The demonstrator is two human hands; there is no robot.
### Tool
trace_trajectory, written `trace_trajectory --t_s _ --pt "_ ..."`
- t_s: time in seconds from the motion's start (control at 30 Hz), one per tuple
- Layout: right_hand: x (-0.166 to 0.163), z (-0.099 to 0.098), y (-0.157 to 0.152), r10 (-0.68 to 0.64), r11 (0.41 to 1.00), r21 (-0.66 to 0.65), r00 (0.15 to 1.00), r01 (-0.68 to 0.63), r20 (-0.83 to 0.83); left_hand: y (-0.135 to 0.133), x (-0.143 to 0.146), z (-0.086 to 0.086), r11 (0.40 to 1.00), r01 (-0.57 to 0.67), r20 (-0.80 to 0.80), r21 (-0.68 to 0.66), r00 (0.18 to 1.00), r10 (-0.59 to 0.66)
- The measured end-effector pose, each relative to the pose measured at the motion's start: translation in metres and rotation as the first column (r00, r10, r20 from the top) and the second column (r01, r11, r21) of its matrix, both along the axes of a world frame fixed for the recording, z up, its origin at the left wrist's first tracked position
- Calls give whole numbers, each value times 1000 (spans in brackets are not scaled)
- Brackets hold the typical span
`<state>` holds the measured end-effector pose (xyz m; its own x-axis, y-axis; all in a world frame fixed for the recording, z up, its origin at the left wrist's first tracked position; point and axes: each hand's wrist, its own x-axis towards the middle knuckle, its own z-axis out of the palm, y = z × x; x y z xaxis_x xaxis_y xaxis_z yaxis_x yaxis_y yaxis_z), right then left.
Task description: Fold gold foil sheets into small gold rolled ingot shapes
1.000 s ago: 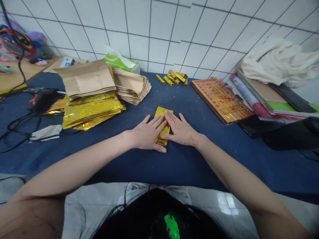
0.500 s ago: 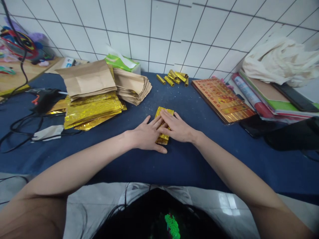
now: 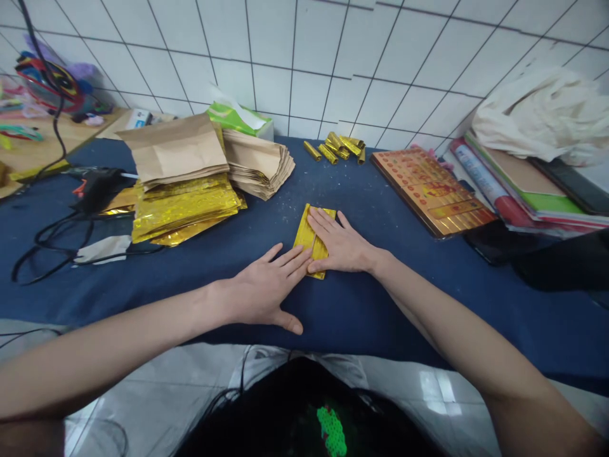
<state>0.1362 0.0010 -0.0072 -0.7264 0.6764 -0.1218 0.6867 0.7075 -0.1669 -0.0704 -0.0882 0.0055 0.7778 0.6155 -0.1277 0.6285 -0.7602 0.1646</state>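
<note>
A folded sheet of gold foil paper point(image 3: 304, 231) lies flat on the blue tablecloth point(image 3: 352, 317) in front of me. My right hand point(image 3: 340, 244) rests on it, fingers stretched out and covering its right part. At its lower left edge, the fingertips of my left hand point(image 3: 269, 282) touch the paper; that hand is spread open with the thumb pointing toward me. Beyond, near the wall, several gold paper rolls point(image 3: 337, 149) lie in a small heap. To the left is a stack of gold foil sheets point(image 3: 185, 209) with brown paper backs.
Brown paper sheets point(image 3: 259, 162) and a green tissue pack point(image 3: 238, 117) stand behind the gold stack. A black glue gun point(image 3: 98, 190) and its cable are at left. An orange-gold box point(image 3: 431, 190) and books point(image 3: 547, 190) under a white cloth point(image 3: 542, 120) occupy the right.
My left hand has slid left and toward me, off most of the gold paper. More of the paper shows, and it looks flatter and wider. My right hand stays on it.
</note>
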Motion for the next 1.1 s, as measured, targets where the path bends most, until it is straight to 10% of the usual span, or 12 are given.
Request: trace_trajectory --t_s 0.3,0.5,0.77,0.97,1.1 --pt "4 2 3 66 998 -24 998 -66 -20 47 4 43 992 0 209 -123 977 26" --pt "7 1 6 113 993 -26 993 -113 -18 59 21 8 974 127 132 189 979 -153" --pt "12 1 8 61 992 -94 980 -80 -189 58 17 -9 952 201 169 233 955 -243" --pt "22 18 7 -256 964 -219 743 150 -618 60 16 -12 958 179 166 223 962 -218" --pt "3 19 -8 7 987 -131 846 -90 -533 58 18 -10 973 136 161 187 973 -167"
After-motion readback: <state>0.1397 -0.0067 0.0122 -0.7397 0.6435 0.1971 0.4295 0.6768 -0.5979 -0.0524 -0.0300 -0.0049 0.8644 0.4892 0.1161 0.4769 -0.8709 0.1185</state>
